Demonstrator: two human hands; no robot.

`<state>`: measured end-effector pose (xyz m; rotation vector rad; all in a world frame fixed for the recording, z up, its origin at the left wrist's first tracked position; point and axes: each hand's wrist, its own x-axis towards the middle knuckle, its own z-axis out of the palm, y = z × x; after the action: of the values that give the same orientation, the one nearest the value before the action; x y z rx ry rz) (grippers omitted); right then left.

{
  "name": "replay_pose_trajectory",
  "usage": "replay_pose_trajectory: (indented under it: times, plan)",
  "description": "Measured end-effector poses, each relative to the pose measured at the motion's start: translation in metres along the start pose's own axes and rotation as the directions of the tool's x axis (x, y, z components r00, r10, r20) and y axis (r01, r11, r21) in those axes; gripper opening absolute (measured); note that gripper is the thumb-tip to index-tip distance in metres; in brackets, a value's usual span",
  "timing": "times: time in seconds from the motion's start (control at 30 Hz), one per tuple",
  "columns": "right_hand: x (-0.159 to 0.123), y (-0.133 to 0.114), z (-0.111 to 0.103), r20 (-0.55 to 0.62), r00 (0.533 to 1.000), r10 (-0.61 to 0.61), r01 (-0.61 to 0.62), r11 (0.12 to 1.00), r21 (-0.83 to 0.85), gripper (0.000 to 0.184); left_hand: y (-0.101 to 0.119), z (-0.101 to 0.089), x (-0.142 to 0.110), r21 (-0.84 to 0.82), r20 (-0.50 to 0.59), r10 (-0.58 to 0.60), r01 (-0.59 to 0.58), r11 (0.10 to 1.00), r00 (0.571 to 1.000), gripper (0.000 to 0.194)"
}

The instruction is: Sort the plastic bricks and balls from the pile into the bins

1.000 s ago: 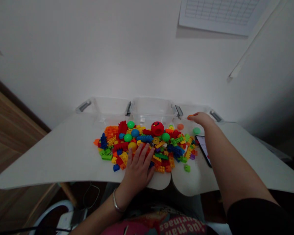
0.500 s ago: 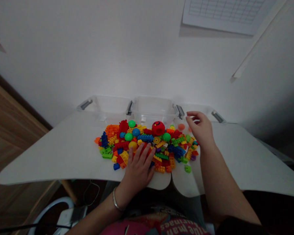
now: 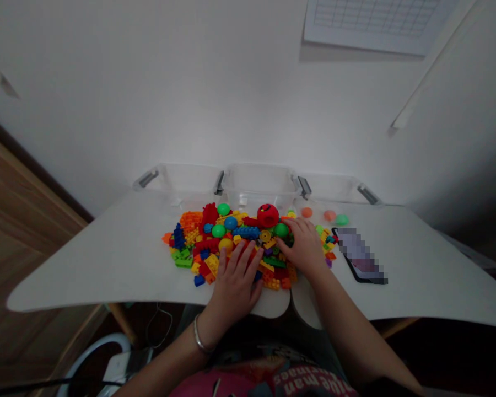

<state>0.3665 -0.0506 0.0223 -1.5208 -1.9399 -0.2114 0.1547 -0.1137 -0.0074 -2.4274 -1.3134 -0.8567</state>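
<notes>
Left hand (image 3: 233,286) lay wide, flat on brick pile (image 3: 231,248), nothing held that I could see; right hand (image 3: 302,248) also wide, fingers over pile's right side. Pile sat on desk (image 3: 107,259), just before clear bins (image 3: 256,184).

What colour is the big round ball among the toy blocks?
The ball is red with dark marks; head view.

Right hand (image 3: 303,248), earlier at the far edge (image 3: 392,205), now atop the plastic bricks (image 3: 248,259)
</notes>
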Motion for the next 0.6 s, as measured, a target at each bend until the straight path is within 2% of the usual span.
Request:
replay_pose_trajectory:
  times: [0.17,0.37,0.5,0.6]
  plan:
    - [-0.002,0.000,0.007,0.008,0.999,0.048,-0.048,0.998,-0.036,0.044,0.000,-0.001,0.001,-0.016,0.010,0.004,-0.004,1.000,1.000,0.060]
    - [-0.003,0.001,0.009,-0.032,0.998,0.051,-0.052,0.998,-0.018,0.040,0.000,-0.003,0.002,-0.006,0.011,0.018,-0.018,1.000,1.000,0.057]
    - [-0.004,-0.001,0.007,-0.080,0.996,0.052,-0.053,0.999,-0.013,0.037,-0.002,-0.010,0.003,0.000,-0.002,0.035,-0.035,0.999,0.999,0.056]
    - [-0.004,-0.001,0.006,-0.117,0.992,0.052,-0.054,0.999,-0.009,0.035,-0.009,-0.019,0.002,0.028,-0.010,-0.002,0.002,1.000,1.000,0.057]
